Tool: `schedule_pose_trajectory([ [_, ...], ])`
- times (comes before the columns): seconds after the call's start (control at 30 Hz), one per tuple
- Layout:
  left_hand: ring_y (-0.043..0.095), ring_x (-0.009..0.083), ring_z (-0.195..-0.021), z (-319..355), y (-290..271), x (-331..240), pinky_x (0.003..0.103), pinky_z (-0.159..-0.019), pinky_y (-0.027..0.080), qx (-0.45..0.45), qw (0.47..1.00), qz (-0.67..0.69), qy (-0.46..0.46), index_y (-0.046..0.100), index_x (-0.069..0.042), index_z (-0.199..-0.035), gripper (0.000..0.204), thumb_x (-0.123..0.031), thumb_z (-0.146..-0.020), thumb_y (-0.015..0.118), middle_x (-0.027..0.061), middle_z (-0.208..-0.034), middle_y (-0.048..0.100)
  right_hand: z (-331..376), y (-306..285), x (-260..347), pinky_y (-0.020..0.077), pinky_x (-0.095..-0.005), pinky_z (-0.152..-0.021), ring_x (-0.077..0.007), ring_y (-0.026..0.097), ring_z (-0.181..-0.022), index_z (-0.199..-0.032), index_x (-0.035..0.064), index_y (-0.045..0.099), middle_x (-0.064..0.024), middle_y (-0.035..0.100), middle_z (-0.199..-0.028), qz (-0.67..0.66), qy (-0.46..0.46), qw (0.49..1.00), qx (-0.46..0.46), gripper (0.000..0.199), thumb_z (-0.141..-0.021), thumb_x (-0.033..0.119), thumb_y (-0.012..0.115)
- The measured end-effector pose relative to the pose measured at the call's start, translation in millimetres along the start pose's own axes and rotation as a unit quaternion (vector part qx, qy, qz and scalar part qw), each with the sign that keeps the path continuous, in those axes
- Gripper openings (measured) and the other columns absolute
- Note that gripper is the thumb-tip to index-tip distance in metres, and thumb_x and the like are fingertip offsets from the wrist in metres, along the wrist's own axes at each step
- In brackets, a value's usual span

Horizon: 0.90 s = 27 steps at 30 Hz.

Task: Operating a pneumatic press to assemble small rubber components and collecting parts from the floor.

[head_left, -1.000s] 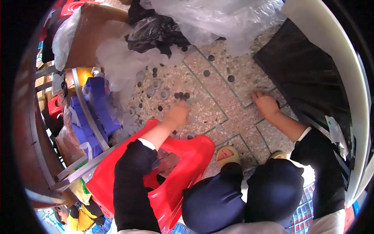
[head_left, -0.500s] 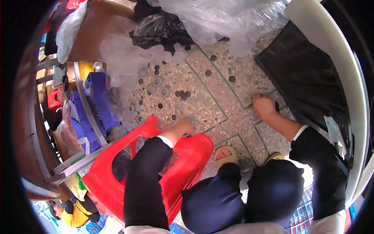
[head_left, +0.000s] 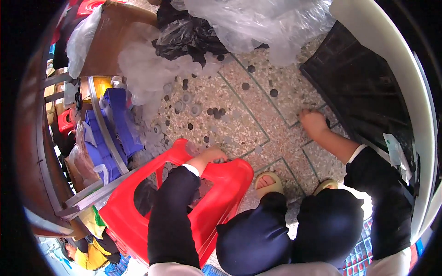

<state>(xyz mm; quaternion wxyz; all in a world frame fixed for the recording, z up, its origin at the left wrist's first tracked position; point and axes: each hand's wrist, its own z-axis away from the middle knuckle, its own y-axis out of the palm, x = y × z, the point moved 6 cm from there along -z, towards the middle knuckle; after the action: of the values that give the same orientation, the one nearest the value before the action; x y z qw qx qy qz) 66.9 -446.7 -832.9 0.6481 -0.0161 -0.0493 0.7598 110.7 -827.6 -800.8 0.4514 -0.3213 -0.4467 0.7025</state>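
Dozens of small round caps [head_left: 214, 112], some dark and some pale grey, are lying scattered across a speckled terrazzo floor [head_left: 239, 133], seen from above by a person who is crouching over them. The person's left hand [head_left: 212, 154] is hovering at the far rim of a red plastic tub [head_left: 230, 184] that is sitting just in front of the knees; its fingers are curled loosely inward, and whether they are enclosing any caps cannot be told from this view. The right hand [head_left: 314, 123] is reaching out to the floor beside a black mat [head_left: 363, 92], palm down with fingers bent, touching the ground near one dark cap; whether it is pinching anything is hidden. Both arms are wearing dark sleeves. Two feet in pale yellow sandals [head_left: 269, 181] are showing below the tub.

Judging by the scene, the gathering is only partly along: a few pieces are appearing inside the tub, half hidden by the left forearm, while most caps are remaining loose on the floor, thickest near a heap of clear plastic bags [head_left: 258, 23] and a black bag [head_left: 189, 34] at the far side. A blue crate [head_left: 117, 124] is standing on a metal rack to the left.
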Motion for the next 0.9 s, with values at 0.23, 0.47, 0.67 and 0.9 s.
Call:
schedule_pose_trajectory([
  [0.23,0.063,0.0293,-0.085,33.4,-25.3,-31.6,0.039,-0.073,0.049,-0.056,0.954,-0.263,0.134,0.069,-0.02,-0.097,0.037,-0.038,-0.065,0.068,0.0094,-0.09,0.067,3.2,-18.9,-1.1,0.0542,-0.0323,-0.063,-0.0245,0.065,-0.081,-0.088,0.0037,0.062,-0.0105,0.061,-0.09,-0.034,-0.014,0.999,0.033,0.019,-0.07,0.006,0.064],
  [0.47,0.062,0.0245,-0.094,31.6,-14.7,-15.0,0.038,-0.079,0.049,0.166,0.904,-0.334,0.207,0.067,-0.024,-0.106,0.041,-0.036,-0.067,0.067,0.0063,-0.104,0.066,-5.7,-30.9,6.3,0.0542,-0.0334,-0.063,-0.0254,0.065,-0.081,-0.094,0.004,0.059,-0.0111,0.061,-0.093,-0.046,-0.022,0.999,-0.004,0.026,-0.068,0.005,0.064],
  [0.67,0.06,0.0272,-0.097,2.2,29.5,34.0,0.04,-0.08,0.048,0.197,0.918,-0.286,0.191,0.062,-0.028,-0.114,0.041,-0.038,-0.073,0.061,0.0063,-0.11,0.063,-8.4,-44.5,9.6,0.0526,-0.0361,-0.066,-0.0292,0.062,-0.083,-0.105,0.0031,0.054,-0.0117,0.058,-0.097,-0.093,-0.031,0.994,0.04,0.038,-0.068,0.005,0.062],
  [0.9,0.06,0.0328,-0.093,46.7,17.6,-30.9,0.042,-0.079,0.047,0.048,0.94,-0.277,0.191,0.064,-0.018,-0.108,0.037,-0.034,-0.074,0.061,0.0123,-0.102,0.064,2.1,-27.8,-0.1,0.0525,-0.037,-0.065,-0.0283,0.062,-0.082,-0.105,0.0031,0.055,-0.0119,0.058,-0.097,-0.09,-0.042,0.993,0.06,0.039,-0.067,0.008,0.063],
])
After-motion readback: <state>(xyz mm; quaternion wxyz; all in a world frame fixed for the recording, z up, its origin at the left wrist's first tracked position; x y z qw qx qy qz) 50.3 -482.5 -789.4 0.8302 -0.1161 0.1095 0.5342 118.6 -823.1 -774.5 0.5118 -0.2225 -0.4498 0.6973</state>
